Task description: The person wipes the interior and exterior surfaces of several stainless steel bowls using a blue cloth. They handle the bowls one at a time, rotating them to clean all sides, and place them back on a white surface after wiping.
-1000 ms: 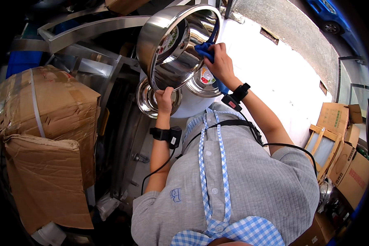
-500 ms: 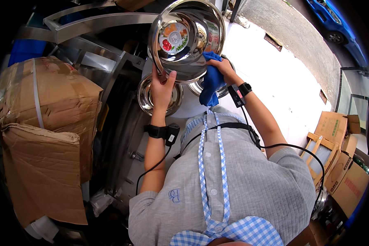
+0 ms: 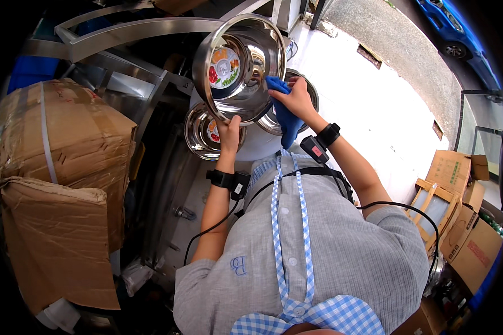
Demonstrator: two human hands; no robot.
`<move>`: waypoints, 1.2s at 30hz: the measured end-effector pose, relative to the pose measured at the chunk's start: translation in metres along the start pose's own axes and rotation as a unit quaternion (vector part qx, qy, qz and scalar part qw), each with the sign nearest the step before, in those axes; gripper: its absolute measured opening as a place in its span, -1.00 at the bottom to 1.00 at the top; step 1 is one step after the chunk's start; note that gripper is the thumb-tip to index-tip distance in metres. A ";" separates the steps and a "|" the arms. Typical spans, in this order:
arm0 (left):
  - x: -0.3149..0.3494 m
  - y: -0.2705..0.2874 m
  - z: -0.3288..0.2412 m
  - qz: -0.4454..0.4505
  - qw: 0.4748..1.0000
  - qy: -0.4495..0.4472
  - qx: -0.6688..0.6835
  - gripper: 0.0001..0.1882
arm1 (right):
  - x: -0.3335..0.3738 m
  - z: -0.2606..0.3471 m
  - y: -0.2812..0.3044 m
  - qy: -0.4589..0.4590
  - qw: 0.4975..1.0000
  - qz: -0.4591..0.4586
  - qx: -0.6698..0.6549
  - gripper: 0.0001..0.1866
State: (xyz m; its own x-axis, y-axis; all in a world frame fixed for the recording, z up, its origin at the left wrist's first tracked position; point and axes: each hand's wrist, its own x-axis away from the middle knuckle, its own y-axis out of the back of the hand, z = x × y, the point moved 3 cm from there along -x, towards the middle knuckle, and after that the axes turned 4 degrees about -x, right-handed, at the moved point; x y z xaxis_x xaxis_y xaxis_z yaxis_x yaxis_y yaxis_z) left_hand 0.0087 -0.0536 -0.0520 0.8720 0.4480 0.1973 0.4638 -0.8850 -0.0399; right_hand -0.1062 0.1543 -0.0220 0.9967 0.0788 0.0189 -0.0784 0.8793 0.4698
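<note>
A large shiny steel basin (image 3: 246, 97) is held up on a tilt, its inside facing me and a round coloured fruit label (image 3: 224, 67) stuck to its bottom. Its lower rim is gripped by my left hand (image 3: 228, 134), thumb on the near side and the other fingers mostly hidden behind it. My right hand (image 3: 297, 101) pinches a blue cloth (image 3: 288, 123) at the basin's right side; part of the cloth hangs down. Beneath are two more steel bowls, one at the left (image 3: 194, 134) with a similar label, the other at the right (image 3: 313, 92), partly covered.
The bowls rest on a pale round surface (image 3: 258, 142). Large cardboard boxes (image 3: 67, 128) stack up at my left, below a steel frame (image 3: 145, 34). More cartons (image 3: 450, 173) and a wooden frame (image 3: 430, 209) stand at the right. A blue car (image 3: 458, 33) is outside.
The basin has shifted left and slightly down, turning more sideways. My left hand has moved down with the rim; my right hand with the cloth has drawn slightly left.
</note>
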 end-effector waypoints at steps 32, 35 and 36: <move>0.025 -0.043 -0.074 0.126 0.984 -0.115 -0.048 0.03 | -0.019 0.014 -0.022 0.204 0.956 0.067 0.202 -0.79; 0.023 -0.043 -0.069 0.112 0.988 -0.103 -0.038 0.03 | -0.001 0.024 -0.033 0.230 0.957 0.168 0.060 -0.77; 0.020 -0.042 -0.064 0.106 0.987 -0.114 -0.025 0.03 | 0.009 0.039 -0.037 0.238 0.949 0.208 -0.003 -0.76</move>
State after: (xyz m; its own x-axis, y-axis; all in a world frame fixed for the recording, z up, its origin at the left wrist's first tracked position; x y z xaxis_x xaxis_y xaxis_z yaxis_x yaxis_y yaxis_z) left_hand -0.0034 -0.0153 0.0165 0.9639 0.2637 -0.0363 0.2637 -0.9646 -0.0066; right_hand -0.0933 0.1041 -0.0044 0.7573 0.6219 -0.1994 -0.4651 0.7279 0.5039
